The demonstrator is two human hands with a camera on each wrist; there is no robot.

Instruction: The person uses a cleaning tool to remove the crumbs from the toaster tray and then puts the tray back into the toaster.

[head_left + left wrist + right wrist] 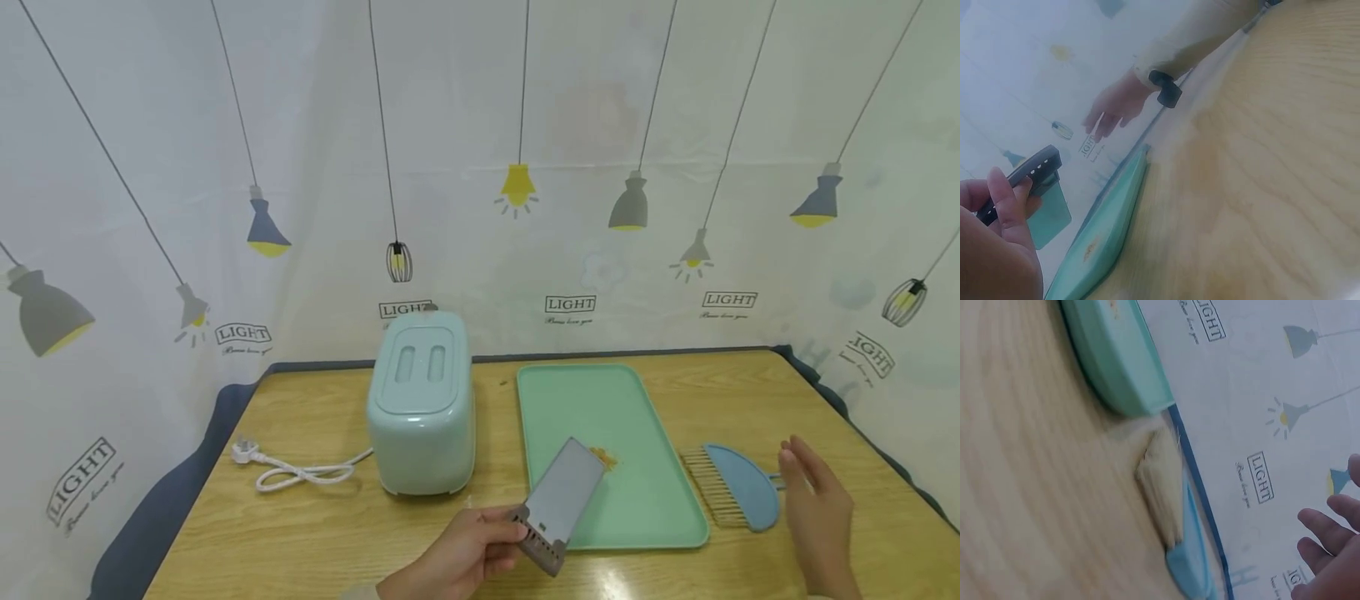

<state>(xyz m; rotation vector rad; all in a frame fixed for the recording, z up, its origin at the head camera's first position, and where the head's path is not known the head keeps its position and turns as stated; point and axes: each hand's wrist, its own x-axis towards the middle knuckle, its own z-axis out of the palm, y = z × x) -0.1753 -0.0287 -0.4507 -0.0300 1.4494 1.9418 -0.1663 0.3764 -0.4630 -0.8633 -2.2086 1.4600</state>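
Observation:
My left hand point(461, 550) pinches the perforated end of a flat grey crumb tray point(567, 482), thumb on top. The crumb tray slants over the left part of a green serving tray point(628, 508), its far end close to a small heap of crumbs point(604, 457). In the left wrist view, the held tray point(1055, 164) shows edge-on with slots along its end. At the right, my right hand point(821, 512) hovers by the handle of a blue brush point(742, 492) with pale bristles. Its fingers point(1325, 531) are loosely extended and hold nothing.
A pale green toaster point(422, 433) with a lid stands left of the serving tray. Its white cord point(300, 473) and plug point(245, 451) lie on the wooden table point(330, 550) to its left. A printed curtain point(480, 100) rises behind the table.

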